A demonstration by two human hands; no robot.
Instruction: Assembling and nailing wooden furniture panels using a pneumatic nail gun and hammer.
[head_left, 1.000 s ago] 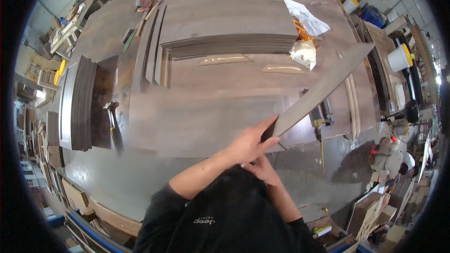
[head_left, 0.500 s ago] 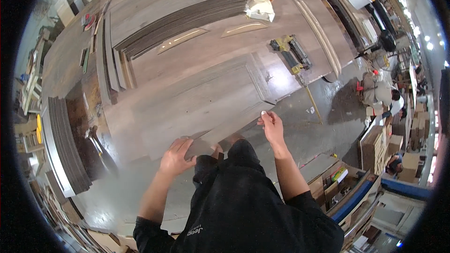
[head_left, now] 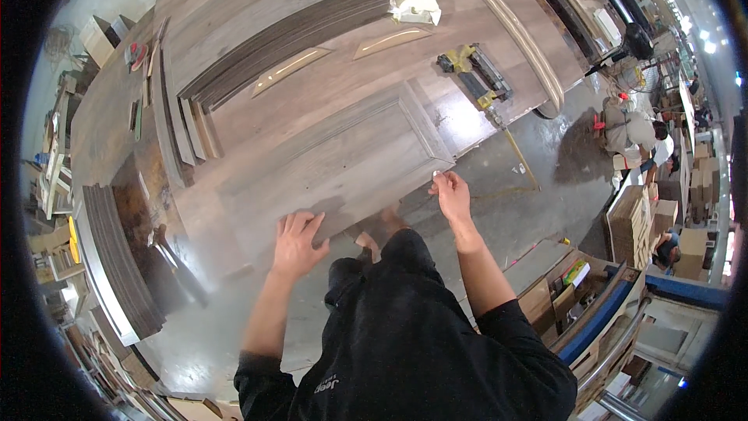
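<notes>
A grey-brown framed wooden panel, like a cabinet door (head_left: 335, 152), lies flat on the worktable, its near edge toward me. My left hand (head_left: 298, 243) is over that near edge at its left part, fingers spread, with nothing gripped. Close by the panel's near right corner, my right hand (head_left: 452, 196) is closed in a pinch. A small white spot shows at its fingertips; what it is, I cannot make out. Beyond the panel's right end lies a nail gun (head_left: 477, 76) with yellow wrapping.
Stacked dark boards (head_left: 288, 35) and two thin trim pieces (head_left: 392, 42) lie farther back. Long moulding strips (head_left: 518, 43) rest at the right. A hammer (head_left: 167, 257) and a board stack (head_left: 117, 257) are at the left. A yellow hose (head_left: 520, 157) hangs off the table's edge.
My left hand has spread its fingers and moved slightly up. My right hand keeps its pinch near the panel's corner. The whole view has shifted a little.
</notes>
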